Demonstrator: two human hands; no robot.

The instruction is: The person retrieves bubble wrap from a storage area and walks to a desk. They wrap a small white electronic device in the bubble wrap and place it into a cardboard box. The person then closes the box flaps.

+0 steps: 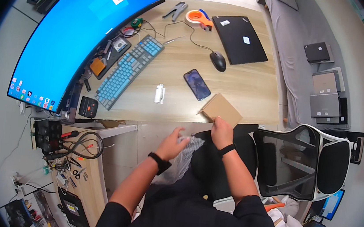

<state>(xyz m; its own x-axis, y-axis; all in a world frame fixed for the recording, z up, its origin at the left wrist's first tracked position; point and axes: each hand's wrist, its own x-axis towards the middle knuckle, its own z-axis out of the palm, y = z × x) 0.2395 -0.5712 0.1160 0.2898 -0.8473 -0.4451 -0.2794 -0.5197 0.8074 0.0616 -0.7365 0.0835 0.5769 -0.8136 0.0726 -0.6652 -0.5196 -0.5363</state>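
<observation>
My left hand [173,144] grips a crumpled sheet of clear bubble wrap [182,158] just below the desk's front edge. My right hand [221,132] is closed on the upper end of the same wrap, right beside a small brown cardboard box [223,109] that sits at the desk's front edge. Both wrists carry dark bands. The wrap hangs down over my dark lap.
On the wooden desk [246,89] lie a phone [197,84], a small white packet [160,94], a blue keyboard [129,70], a mouse [218,61], a closed black laptop [239,39], an orange tape dispenser [199,17] and a wide curved monitor [75,27]. A black-and-white office chair [305,159] stands at right.
</observation>
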